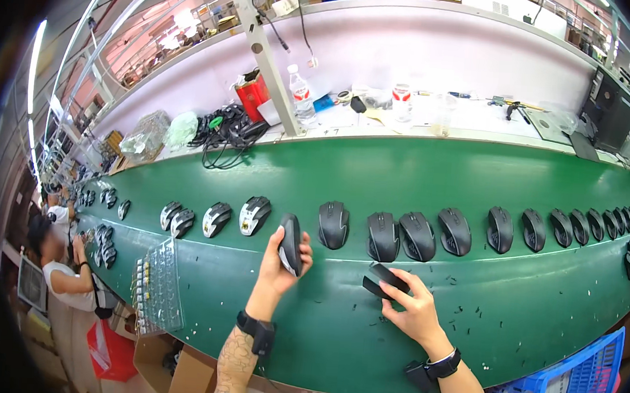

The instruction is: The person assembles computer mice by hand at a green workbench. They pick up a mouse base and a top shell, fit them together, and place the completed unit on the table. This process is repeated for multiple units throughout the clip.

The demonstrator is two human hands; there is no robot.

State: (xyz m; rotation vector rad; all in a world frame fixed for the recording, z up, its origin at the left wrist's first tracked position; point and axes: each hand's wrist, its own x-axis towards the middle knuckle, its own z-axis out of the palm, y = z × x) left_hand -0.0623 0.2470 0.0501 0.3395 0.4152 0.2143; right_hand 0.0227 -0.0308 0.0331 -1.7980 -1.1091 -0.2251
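Note:
My left hand (271, 275) is wrapped round a black computer mouse (291, 240), held tilted on its side above the green bench (308, 298). Between the fingers and thumb of my right hand (418, 315) are black plastic pieces (391, 278), thin and flat, apparently two of them. These pieces are just in front of a row of mice. In that row, a black mouse (333, 225) is nearest beyond my left hand, and another black mouse (383, 235) lies beyond my right. Left of my left hand sits a silver-grey mouse (255, 215) with a yellow mark.
A clear plastic tray (166, 288) with small parts lies at the bench's left front edge. A blue crate (557, 389) stands at the lower right, an open cardboard box (189, 374) at the lower left. Cables (225, 128) lie at the back; another person (65, 270) sits far left.

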